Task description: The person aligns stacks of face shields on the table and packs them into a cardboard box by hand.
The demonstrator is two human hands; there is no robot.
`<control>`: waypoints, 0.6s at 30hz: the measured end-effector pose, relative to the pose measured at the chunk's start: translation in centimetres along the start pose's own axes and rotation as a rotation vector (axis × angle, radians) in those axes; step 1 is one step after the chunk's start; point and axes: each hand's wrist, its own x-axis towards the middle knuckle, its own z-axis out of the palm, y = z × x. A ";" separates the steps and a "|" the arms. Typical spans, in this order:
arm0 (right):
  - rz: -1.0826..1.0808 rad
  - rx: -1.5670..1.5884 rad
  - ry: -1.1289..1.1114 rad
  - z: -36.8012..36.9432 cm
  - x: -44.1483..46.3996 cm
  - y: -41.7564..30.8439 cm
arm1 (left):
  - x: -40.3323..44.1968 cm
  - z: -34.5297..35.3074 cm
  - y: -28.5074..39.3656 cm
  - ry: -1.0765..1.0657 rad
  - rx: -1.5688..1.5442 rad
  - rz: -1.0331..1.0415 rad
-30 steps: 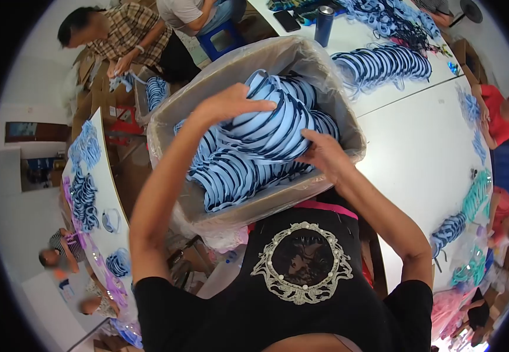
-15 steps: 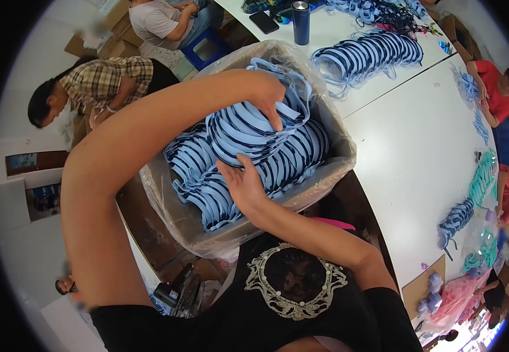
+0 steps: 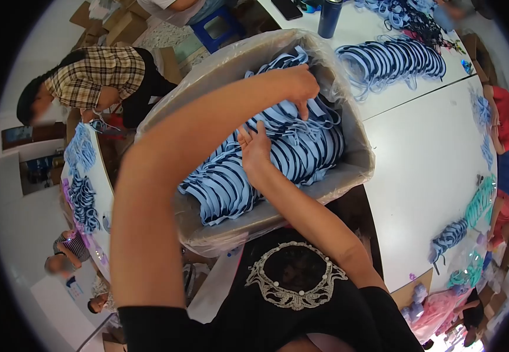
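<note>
A large carton with a clear plastic liner stands in front of me, filled with rows of light blue and navy curved strap-like pieces. My left hand reaches across the carton and is closed over the upper strap bundle, thumb pointing down; its other fingers are mostly hidden. Beside the same bundle's near-left end is my right hand, fingers apart and pointing up, seeming to touch its side. Loose thin straps trail from the bundle near my left thumb.
On the white table to the right lie another striped bundle, a dark blue bottle and a phone. A person in a plaid shirt bends at the left, near a side table with blue pieces. Other people sit at right.
The upper bundle, earlier raised and bulging between my hands, now lies lower among the rows. My hands have shifted toward the far side of the carton, and the view has turned slightly.
</note>
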 end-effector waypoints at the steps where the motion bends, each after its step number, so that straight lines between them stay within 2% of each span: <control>1: 0.010 -0.017 -0.056 -0.5 0.5 0.1 | 0.7 1.5 -0.2 0.072 -0.013 -0.007; 5: 0.038 -0.132 -0.031 -0.8 0.9 -0.2 | 1.0 2.5 0.2 0.092 -0.088 -0.064; 7: 0.023 -0.124 -0.052 -0.7 0.1 -0.4 | -0.4 2.5 0.4 0.359 0.007 0.052; 8: 0.026 -0.117 -0.062 -0.6 -0.2 -0.4 | -1.6 2.1 0.8 0.351 0.015 0.050; 10: 0.023 -0.093 -0.064 -0.6 -0.6 -0.7 | -4.6 1.3 2.4 0.671 -0.149 0.062; 11: 0.034 -0.113 -0.054 -0.6 -0.5 -1.0 | -6.1 1.6 3.5 0.663 -0.147 0.063; 13: 0.086 -0.120 -0.151 -2.2 0.1 -0.8 | -9.5 2.4 6.0 1.035 -0.390 -0.399; 14: 0.138 -0.277 -0.166 -3.0 -1.1 -1.3 | -11.0 3.4 7.6 1.046 -0.375 -0.404; 15: 0.189 -0.433 -0.191 -3.8 -2.4 -1.9 | -12.0 5.2 8.8 1.207 -0.507 -0.634; 16: 0.183 -0.447 -0.201 -3.6 -5.1 -4.0 | -12.4 6.9 9.3 1.364 -0.645 -0.868; 18: 0.123 -0.909 -0.457 -3.1 -9.8 -8.5 | -12.4 10.3 9.9 1.347 -0.546 -0.918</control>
